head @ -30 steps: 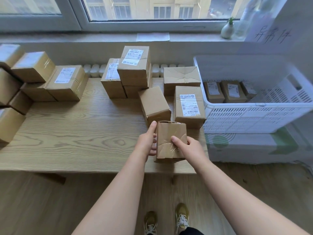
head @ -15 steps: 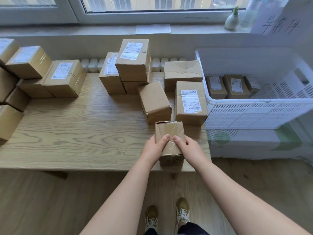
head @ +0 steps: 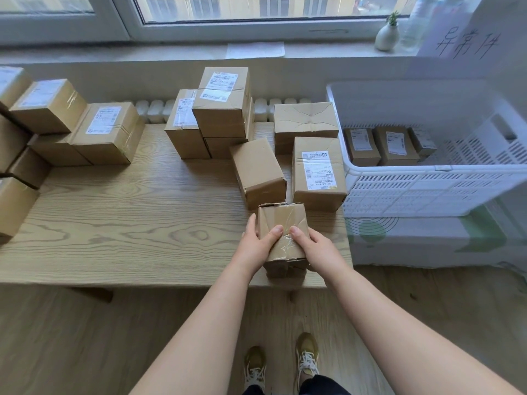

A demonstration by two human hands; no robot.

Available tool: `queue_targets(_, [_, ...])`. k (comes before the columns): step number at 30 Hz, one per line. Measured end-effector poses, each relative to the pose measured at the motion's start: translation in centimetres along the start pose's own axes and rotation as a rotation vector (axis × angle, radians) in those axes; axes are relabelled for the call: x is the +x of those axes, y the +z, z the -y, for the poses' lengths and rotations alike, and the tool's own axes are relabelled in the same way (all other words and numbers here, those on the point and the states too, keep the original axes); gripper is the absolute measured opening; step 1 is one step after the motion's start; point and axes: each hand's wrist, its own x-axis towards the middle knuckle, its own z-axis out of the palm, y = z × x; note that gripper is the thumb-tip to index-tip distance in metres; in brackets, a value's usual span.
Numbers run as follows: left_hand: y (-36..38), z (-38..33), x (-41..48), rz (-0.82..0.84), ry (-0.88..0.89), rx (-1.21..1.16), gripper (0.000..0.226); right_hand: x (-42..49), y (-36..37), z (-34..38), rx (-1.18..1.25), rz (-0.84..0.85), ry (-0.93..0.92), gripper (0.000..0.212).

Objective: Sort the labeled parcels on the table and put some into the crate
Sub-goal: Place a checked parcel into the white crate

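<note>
right at the front edge of the table (head: 128, 223), both hands are on the small parcel (head: 282, 220) now. a second ago the left hand (head: 256, 246) was just lying along its left side with fingers straight while the right hand (head: 316, 249) did the holding. now the left one has come round, both thumbs sit side by side on the upper face, and the other fingers curl round the sides, so it's clamped from both sides. can't tell if its bottom edge still rests on the wood. my guess is it's being turned over to hunt for a label, since the face showing is bare, so no sorting call yet and it's nowhere near the crate (head: 427, 189). that crate sits off the right end of the table: white plastic, slotted lattice walls, with three labeled parcels (head: 395, 143) in a row inside. texture-wise, the small parcel is a blocky brown cardboard thing wrapped in clear tape that's shiny and wrinkled, and its corners look a bit crushed. just behind it are a plain box (head: 258, 169) and a labeled box (head: 318, 172) with a white barcode sticker, both sharper-edged. the tabletop is pale wood with bold swirly grain, looks smooth enough for boxes to slide on.
</note>
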Motion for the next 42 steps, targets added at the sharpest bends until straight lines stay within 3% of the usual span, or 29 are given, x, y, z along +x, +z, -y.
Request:
queue_targets(1, [-0.1,0.0,0.3,0.001,-0.008,-0.014,0.12,-0.1,-0.1,0.2,0.021,0.011,0.051,0.028])
queue_targets(3, [-0.3,-0.7,0.1,0.021,-0.004,-0.041,0.116,-0.3,-0.2,0.5,0.043,0.011,0.165,0.046])
queue_targets(6, [-0.6,-1.7,-0.3,0.074,-0.013,-0.124,0.075,0.1,-0.5,0.0,0.071,-0.009,0.323,0.075])
queue_targets(12, [-0.5,-2.8,-1.6,-0.001,-0.093,-0.25,0.04,0.0,-0.9,0.3,0.221,0.049,0.319,0.067])
queue_targets(17, [-1.0,-3.7,-2.2,-0.096,-0.19,-0.437,0.048,0.1,-1.2,0.8,0.311,0.033,0.259,0.057])
queue_targets(20, [-1.1,-3.6,-2.4,-0.1,-0.175,-0.433,0.022,0.3,-0.9,1.0,0.329,0.03,0.229,0.062])
queue_targets(22, [-0.9,-3.2,-2.4,-0.097,-0.185,-0.441,0.012,0.1,-0.6,1.2,0.328,0.072,0.193,0.051])
queue_targets(25, [-0.8,-2.2,-2.2,-0.064,-0.217,-0.473,0.021,-0.1,-0.5,1.0,0.336,0.097,0.158,0.033])
queue_targets(28, [-0.7,-1.4,-2.3,-0.017,-0.184,-0.515,0.03,-0.1,-0.6,0.4,0.299,0.057,0.122,0.029])
queue_targets(32, [0.2,-0.2,-2.2,0.001,-0.121,-0.37,0.056,0.4,-0.8,-1.1,0.247,0.086,0.12,0.035])
queue_targets(42, [1.1,0.5,-0.6,-0.026,-0.19,-0.279,0.063,2.7,-1.1,-2.6,0.149,0.075,0.157,0.06])
